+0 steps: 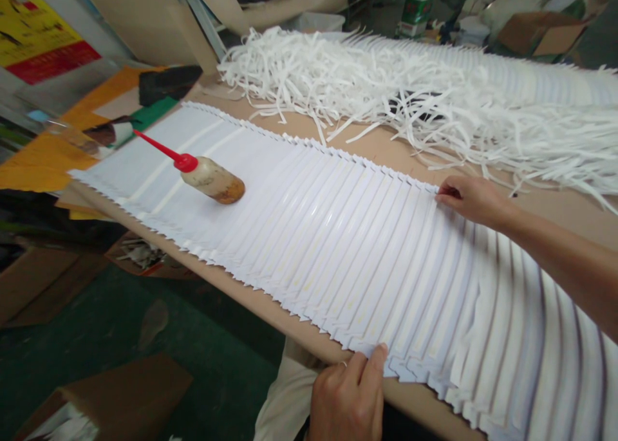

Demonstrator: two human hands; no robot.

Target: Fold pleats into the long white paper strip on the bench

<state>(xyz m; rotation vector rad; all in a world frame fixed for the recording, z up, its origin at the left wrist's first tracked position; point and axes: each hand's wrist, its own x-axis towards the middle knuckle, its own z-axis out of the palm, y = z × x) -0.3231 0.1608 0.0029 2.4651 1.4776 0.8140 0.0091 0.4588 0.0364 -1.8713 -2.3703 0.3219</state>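
A long row of overlapping white paper sheets (309, 215) with notched ends lies across the table, only a narrow band of most sheets showing. Some bands look glossy and wet. At the near edge, my left hand (348, 396) has its fingers closed on the end of one sheet. My right hand (470, 199) pinches the far end of a sheet between thumb and fingers. A squeeze bottle (215, 180) with a red nozzle cap and brown residue at its base lies on its side on the sheets to the left.
Behind the row, a heap of thin white paper strips (338, 80) covers the far side of the brown table (381, 141). Orange and green sheets (111, 106) lie at the left end. Cardboard boxes (120, 396) stand on the green floor below the near edge.
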